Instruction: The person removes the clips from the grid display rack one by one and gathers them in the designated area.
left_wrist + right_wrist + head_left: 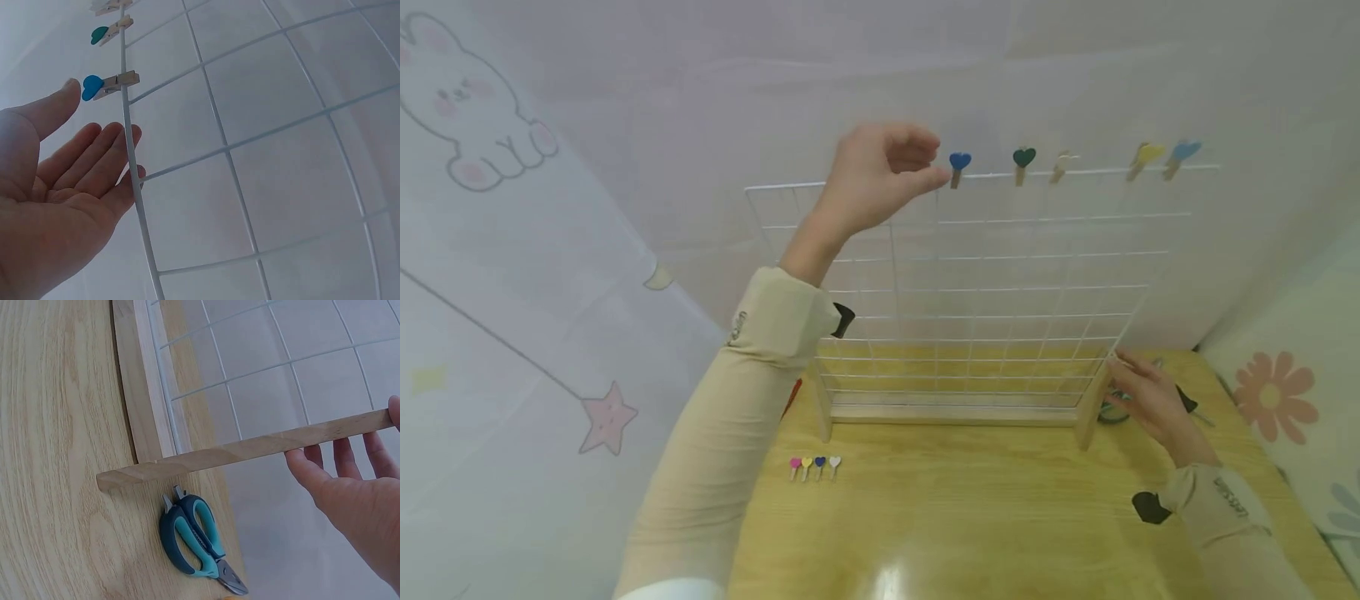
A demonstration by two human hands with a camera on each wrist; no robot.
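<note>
A white wire grid rack [985, 176] stands in a wooden frame. On its top wire, beside a blue heart clothespin [960, 163], my left hand [883, 171] is raised with loosely bent fingers and an empty palm. The left wrist view shows the thumb close to the clip's blue heart [93, 87], while the fingertips lie behind the wire. My right hand [1150, 400] holds the rack's right wooden upright [244, 450], thumb on one edge and fingers on the other. Farther right along the top wire sit green [1024, 158], pale, yellow [1147, 155] and light blue [1183, 152] heart clothespins.
Several heart clothespins [820, 464] lie in a row at the table's left. Teal-handled scissors [187, 540] rest beside the right upright. A red object [792, 397] lies by the left upright. Printed cloth [602, 350] hangs around the wooden table [955, 500].
</note>
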